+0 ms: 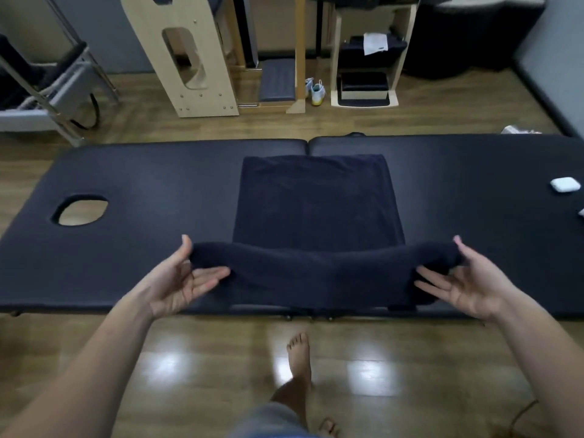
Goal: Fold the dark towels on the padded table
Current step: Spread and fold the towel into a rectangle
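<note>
Left hand [186, 276] palm up, fingers nearly straight and spread under the left end of the towel [319, 210], thumb raised on the far side of the cloth; the end sits in the web between thumb and palm. Right hand [464, 279] mirrors it on the right end: palm up, fingers loosely extended beneath, thumb over the top. Both hands hold the cloth, neither wrapped into a fist. How tightly the thumbs press is hard to judge; the fabric covers the contact.

The near edge is lifted off the table [142, 184] and sags between the hands. The far part lies flat, right of the face hole [80, 210], spread over the centre seam and reaching close to the far edge. Dark cloth on dark padding, so the layers and fold lines in the lifted part cannot be made out.

Well right of the face hole, past the towel, a small white case [565, 184] sits on the padding; another white item beside it is cut off by the frame edge. Nearer the camera than the face hole, on the wood floor, is a bare foot [298, 352]; a second foot is mostly cropped at the bottom.
</note>
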### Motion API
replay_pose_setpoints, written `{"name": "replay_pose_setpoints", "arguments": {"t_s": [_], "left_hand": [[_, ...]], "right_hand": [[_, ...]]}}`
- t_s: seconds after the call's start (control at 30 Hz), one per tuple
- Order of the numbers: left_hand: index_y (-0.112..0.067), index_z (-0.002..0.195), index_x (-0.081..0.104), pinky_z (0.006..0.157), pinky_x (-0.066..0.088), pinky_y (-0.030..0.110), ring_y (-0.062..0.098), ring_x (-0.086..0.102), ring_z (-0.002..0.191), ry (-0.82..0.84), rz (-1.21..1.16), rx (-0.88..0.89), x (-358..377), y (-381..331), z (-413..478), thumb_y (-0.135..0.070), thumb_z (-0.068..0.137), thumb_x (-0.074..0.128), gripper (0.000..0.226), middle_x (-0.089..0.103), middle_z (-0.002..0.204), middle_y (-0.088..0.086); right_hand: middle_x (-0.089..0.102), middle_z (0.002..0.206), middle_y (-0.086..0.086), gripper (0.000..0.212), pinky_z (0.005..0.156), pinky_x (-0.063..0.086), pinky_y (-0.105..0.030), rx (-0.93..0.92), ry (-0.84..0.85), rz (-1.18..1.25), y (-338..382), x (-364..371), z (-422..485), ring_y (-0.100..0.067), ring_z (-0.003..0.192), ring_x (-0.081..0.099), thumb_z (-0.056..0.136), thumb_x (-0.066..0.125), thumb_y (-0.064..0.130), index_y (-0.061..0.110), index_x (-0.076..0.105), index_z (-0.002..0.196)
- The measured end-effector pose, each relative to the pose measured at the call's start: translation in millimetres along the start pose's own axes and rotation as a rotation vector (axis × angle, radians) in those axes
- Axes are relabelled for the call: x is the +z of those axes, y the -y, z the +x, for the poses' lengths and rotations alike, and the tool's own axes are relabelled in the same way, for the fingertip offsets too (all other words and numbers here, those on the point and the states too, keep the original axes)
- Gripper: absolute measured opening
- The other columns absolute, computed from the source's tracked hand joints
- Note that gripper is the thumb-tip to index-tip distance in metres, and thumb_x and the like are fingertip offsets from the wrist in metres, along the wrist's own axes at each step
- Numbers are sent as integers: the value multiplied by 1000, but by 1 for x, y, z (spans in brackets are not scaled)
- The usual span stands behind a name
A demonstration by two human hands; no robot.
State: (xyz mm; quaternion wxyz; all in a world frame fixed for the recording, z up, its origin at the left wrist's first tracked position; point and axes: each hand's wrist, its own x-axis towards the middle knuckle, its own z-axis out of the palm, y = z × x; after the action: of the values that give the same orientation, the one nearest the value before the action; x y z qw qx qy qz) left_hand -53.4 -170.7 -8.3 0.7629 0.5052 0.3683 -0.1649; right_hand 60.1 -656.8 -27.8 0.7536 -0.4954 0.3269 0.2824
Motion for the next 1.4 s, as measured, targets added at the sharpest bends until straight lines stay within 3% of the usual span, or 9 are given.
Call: {"name": "replay_pose_setpoints", "arguments": {"t_s": [0.13,0.33,0.7,0.8,1.0,1.1,1.17,1.27,1.4], "left_hand": [[-14,86,68,52,51,19,10,68,61,55,358,8,3,-22,56,-51,27,98,76,73,85,8],[-18,110,73,87,55,35,17,73,94,-98,311,45,18,-12,136,-45,63,87,56,75,107,3],[-27,110,62,83,55,35,17,70,101,-259,285,118,27,45,125,-54,94,49,35,73,107,-4],[-23,105,52,79,52,37,17,64,98,-376,499,165,27,45,130,-56,96,45,36,65,105,-3],[-19,115,43,85,48,42,25,60,101,-480,686,171,19,52,132,-55,96,47,40,60,110,-1],[-11,129,42,96,43,41,30,51,119,-539,844,428,15,66,111,-39,95,57,46,51,126,7],[-11,134,46,102,40,47,31,42,126,-493,1225,675,10,82,92,-48,87,60,61,45,136,10],[-27,154,19,112,34,50,29,21,145,-141,1612,512,-2,110,84,-66,72,61,100,9,163,-2],[-34,156,2,106,42,40,27,33,138,-134,1631,447,-4,111,97,-36,81,75,104,-11,163,-9]], "right_hand": [[65,123,-21,106,86,59,-43,41,159,22,16,14,46,-30,113,66,34,102,34,1,54,123],[69,113,1,36,89,51,-37,-137,-261,-792,-1,39,121,-19,98,65,83,77,27,19,66,117],[59,126,-12,56,96,43,-47,-186,-424,-1069,-41,28,115,-37,118,54,97,34,60,12,51,121],[61,111,-16,52,90,45,-50,-195,-444,-1119,-43,29,119,-40,106,56,98,34,57,8,48,102],[55,134,-7,63,102,45,-49,-85,-419,-828,-46,25,120,-32,119,54,92,49,60,16,42,136],[45,142,-14,59,106,38,-47,-459,-523,-1034,-51,26,93,-34,130,42,94,55,45,17,37,143],[42,144,-13,63,107,36,-48,-757,-452,-1371,-66,21,69,-34,134,37,90,55,49,18,43,143],[-5,163,7,92,119,21,-39,-466,-67,-1868,-105,5,54,-24,151,-3,85,56,61,34,3,156],[-15,163,4,95,109,39,-38,-389,-199,-1910,-114,9,61,-32,149,0,89,60,9,35,-4,154]]}}
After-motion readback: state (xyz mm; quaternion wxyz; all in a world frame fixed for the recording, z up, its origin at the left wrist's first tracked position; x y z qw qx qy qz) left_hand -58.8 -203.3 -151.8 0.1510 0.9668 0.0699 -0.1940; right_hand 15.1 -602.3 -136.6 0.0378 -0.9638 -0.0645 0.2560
